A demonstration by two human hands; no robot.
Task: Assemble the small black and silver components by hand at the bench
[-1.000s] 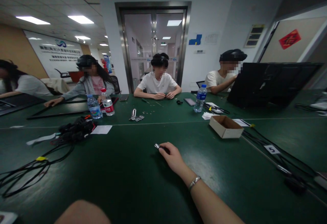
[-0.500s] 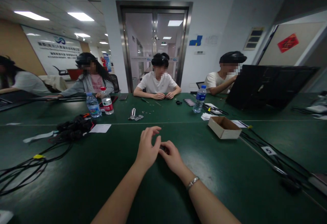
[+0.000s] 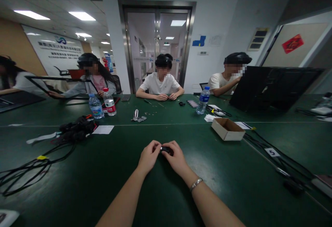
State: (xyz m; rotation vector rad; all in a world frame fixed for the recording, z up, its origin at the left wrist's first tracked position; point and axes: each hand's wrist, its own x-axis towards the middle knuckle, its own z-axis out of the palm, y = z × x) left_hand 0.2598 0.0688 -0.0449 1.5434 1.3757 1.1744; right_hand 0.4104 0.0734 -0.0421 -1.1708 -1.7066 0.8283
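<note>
Over the green table (image 3: 160, 192), my two hands meet around a small dark object (image 3: 165, 149) with a shiny silver patch at its left end. Its exact kind is too small to tell. My right hand (image 3: 176, 156) is closed on it, thumb in front and fingers behind, covering its right part. From the other side, my left hand (image 3: 149, 158) pinches at the silver end, its fingertips partly hidden. A silver bracelet (image 3: 195, 185) circles my right wrist.
An open cardboard box (image 3: 228, 130) stands right of my hands, beside black cables (image 3: 280, 158). Left are a black strap bundle (image 3: 75, 130) and more cables (image 3: 38, 173). Bottles (image 3: 110, 106) and a silver cylinder (image 3: 135, 114) lie beyond. Several co-workers sit around; one holds a black frame (image 3: 59, 79).
My left hand has come down from its raised, spread pose and closed at the object's left end. The right hand has barely moved. At far left, a co-worker has lifted a black frame.
</note>
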